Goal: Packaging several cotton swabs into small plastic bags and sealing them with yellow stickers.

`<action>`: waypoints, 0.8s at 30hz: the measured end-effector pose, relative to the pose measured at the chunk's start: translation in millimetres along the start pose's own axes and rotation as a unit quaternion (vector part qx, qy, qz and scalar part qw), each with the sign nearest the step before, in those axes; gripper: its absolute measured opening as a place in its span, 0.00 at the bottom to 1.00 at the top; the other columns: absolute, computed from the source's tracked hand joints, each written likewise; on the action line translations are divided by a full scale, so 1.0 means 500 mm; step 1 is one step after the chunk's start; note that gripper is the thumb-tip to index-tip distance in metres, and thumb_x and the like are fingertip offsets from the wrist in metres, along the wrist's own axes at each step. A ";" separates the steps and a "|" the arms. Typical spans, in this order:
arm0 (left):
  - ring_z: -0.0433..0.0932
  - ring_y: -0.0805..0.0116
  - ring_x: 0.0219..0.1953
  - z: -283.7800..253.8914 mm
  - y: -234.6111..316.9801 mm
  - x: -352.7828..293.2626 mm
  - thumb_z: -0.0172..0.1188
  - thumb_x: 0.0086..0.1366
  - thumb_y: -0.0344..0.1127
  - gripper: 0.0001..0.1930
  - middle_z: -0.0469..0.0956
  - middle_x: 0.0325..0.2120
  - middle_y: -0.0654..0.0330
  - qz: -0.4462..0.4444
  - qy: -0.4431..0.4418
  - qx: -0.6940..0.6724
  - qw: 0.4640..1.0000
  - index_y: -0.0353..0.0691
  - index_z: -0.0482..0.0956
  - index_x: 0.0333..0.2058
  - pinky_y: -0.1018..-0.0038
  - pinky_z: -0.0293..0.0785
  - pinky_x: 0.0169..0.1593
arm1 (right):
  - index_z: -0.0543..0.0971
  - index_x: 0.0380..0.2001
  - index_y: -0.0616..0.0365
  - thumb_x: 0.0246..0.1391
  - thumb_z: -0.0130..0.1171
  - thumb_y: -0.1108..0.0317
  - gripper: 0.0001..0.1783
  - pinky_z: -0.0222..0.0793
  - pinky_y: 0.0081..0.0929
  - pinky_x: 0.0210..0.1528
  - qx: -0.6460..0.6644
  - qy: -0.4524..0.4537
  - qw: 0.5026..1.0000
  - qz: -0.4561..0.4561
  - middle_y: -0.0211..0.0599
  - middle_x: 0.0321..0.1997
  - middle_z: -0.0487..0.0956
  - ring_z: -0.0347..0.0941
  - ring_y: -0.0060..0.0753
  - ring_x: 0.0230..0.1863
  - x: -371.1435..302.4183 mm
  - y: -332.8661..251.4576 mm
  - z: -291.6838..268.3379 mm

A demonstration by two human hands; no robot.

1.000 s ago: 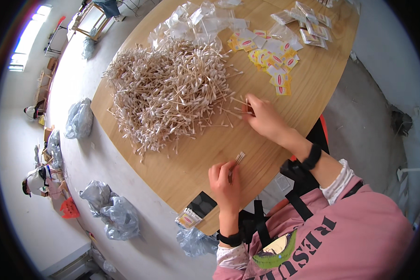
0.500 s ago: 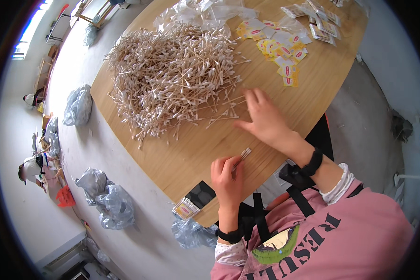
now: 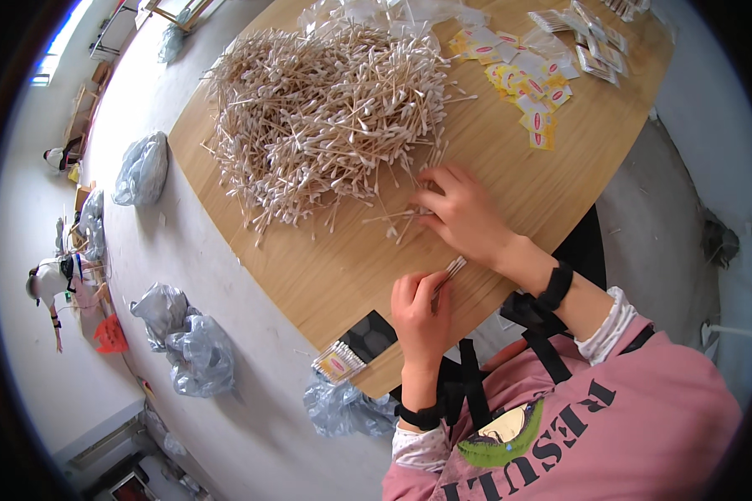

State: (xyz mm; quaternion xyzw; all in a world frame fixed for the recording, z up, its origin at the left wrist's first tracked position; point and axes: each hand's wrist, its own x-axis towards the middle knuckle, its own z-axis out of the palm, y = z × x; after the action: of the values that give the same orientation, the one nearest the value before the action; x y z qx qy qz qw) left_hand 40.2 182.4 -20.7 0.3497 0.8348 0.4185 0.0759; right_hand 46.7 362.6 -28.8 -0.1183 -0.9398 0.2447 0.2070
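Observation:
My left hand [image 3: 419,321] is closed around a small bunch of cotton swabs [image 3: 454,266], their white tips sticking out beyond the thumb and fingers. At the near right fringe of a large heap of loose cotton swabs [image 3: 334,117], my right hand [image 3: 468,213] has its fingers and thumb bent around a few stray swabs, slightly blurred by motion. Fingers partly cover those swabs. By the table's near left corner lies a flat pack of cotton swabs [image 3: 339,361] with a yellow label, beside a dark patterned pad [image 3: 369,336].
Yellow and white printed cards [image 3: 535,92] are spread on the wooden table [image 3: 263,288]. Filled swab packs [image 3: 593,42] lie at the far right, clear plastic bags [image 3: 376,12] behind the heap. Grey plastic bags [image 3: 199,355] stand on the floor, where another person [image 3: 50,280] is at left.
My right hand has moved left and down slightly, its spread fingers curling onto the loose swabs. My left hand keeps its bunch. The whole view has shifted a little.

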 end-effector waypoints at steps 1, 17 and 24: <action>0.75 0.57 0.35 -0.002 -0.001 -0.002 0.68 0.53 0.24 0.09 0.76 0.31 0.58 0.001 -0.001 0.002 1.000 0.39 0.81 0.35 0.65 0.72 0.39 | 0.81 0.39 0.52 0.43 0.70 0.66 0.16 0.66 0.40 0.55 0.010 -0.008 1.000 -0.018 0.36 0.48 0.75 0.70 0.41 0.53 -0.014 -0.003 -0.007; 0.64 0.49 0.65 -0.003 0.010 0.030 0.79 0.43 0.34 0.46 0.70 0.59 0.49 -0.054 0.013 0.104 0.993 0.35 0.65 0.61 0.57 0.60 0.65 | 0.79 0.45 0.52 0.43 0.68 0.72 0.22 0.70 0.42 0.54 0.116 -0.073 0.990 -0.029 0.34 0.53 0.75 0.71 0.46 0.53 -0.061 -0.021 -0.039; 0.72 0.51 0.59 0.006 -0.007 0.053 0.71 0.52 0.29 0.27 0.78 0.52 0.53 0.024 0.007 0.088 0.996 0.39 0.76 0.53 0.60 0.64 0.62 | 0.78 0.47 0.56 0.45 0.64 0.75 0.22 0.69 0.40 0.59 0.071 -0.097 0.988 -0.096 0.34 0.55 0.77 0.69 0.46 0.59 -0.056 0.022 -0.047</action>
State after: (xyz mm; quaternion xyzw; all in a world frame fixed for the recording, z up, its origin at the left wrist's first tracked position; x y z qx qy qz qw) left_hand 20.0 200.4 -20.8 0.3723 0.8599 0.3481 0.0288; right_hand 83.2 372.8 -25.1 0.0120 -0.9428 0.2999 0.1451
